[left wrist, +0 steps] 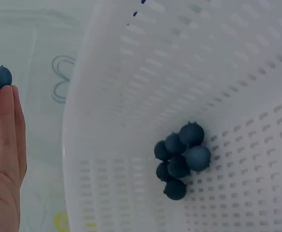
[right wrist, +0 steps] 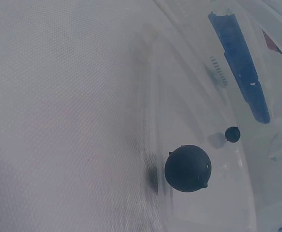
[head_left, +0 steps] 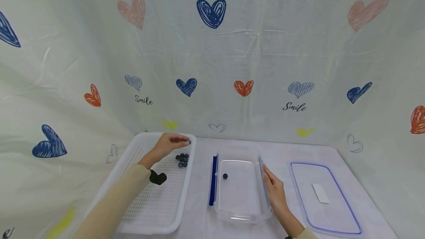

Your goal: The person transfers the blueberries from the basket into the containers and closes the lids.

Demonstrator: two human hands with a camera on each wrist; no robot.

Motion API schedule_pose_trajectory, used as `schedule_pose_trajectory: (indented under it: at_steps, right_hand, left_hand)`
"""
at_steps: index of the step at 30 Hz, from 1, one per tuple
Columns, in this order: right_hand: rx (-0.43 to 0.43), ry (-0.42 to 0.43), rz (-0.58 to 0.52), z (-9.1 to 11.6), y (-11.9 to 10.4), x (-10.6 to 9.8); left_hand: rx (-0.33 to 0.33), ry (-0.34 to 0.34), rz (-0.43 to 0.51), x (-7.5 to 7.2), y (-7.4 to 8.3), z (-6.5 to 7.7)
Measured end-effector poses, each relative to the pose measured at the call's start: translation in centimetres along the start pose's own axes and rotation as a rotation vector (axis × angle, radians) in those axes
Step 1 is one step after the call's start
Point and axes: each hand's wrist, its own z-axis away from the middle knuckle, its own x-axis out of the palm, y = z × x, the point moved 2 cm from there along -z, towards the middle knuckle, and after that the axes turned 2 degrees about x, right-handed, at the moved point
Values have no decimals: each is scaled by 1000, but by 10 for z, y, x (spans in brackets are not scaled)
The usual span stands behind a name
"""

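Note:
My left hand (head_left: 166, 146) pinches a small blue-grey berry, seemingly a blueberry (left wrist: 3, 79), between thumb and fingertips by the far right rim of a white perforated basket (head_left: 156, 209). Below it, several blueberries (head_left: 182, 159) cluster inside the basket near its right wall. With extended fingers, my right hand (head_left: 277, 191) touches the right side of a clear plastic container (head_left: 242, 202). One blueberry (head_left: 225, 176) shows in the container in the head view. Through the right wrist view I see a large near ball (right wrist: 188, 168) and a smaller one; the right hand is hidden there.
A clear lid with a blue rim (head_left: 345, 202) and a white label lies on the table to the right. The container's blue side latch (head_left: 213, 180) is flipped outward on the left. Behind the table hangs a pale sheet (head_left: 216, 54) printed with hearts.

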Motion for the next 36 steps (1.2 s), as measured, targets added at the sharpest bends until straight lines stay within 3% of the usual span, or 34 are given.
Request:
schedule_pose_trajectory:
  at_steps: [25, 36]
  right_hand:
    - [10, 3, -9, -1, 2, -1]
    - [11, -3, -29, -1, 2, -1]
  left_hand:
    - [82, -137, -1, 56, 42, -21]
    - [94, -200, 10, 78, 54, -22]
